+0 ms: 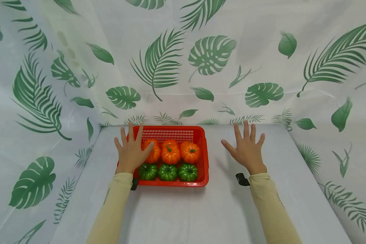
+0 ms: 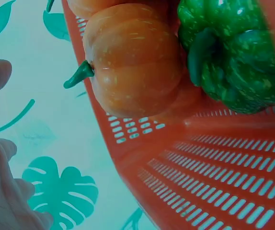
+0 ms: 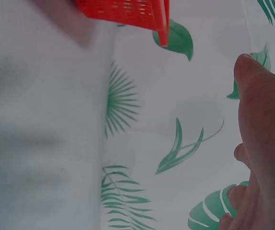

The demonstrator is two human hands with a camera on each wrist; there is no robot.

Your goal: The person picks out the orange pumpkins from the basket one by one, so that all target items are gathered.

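Observation:
In the head view a red plastic basket (image 1: 206,159) with slotted walls stands on the white table. Inside it, a back row of orange pumpkins (image 1: 170,152) and a front row of green pumpkins (image 1: 167,172) sit side by side. My left hand (image 1: 131,152), fingers spread, hovers over the basket's left side and partly hides the leftmost orange pumpkin (image 1: 152,154). That hand holds nothing. To the right of the basket, my right hand (image 1: 247,150) is held above the table with fingers spread, also holding nothing. The left wrist view shows an orange pumpkin (image 2: 132,62) and a green pumpkin (image 2: 233,52) close up.
The white table (image 1: 183,213) meets a hanging white sheet (image 1: 170,74) with green leaf prints at the back and both sides. A small black wrist device (image 1: 242,179) sits at the right cuff. The basket's corner (image 3: 161,28) shows at the top of the right wrist view.

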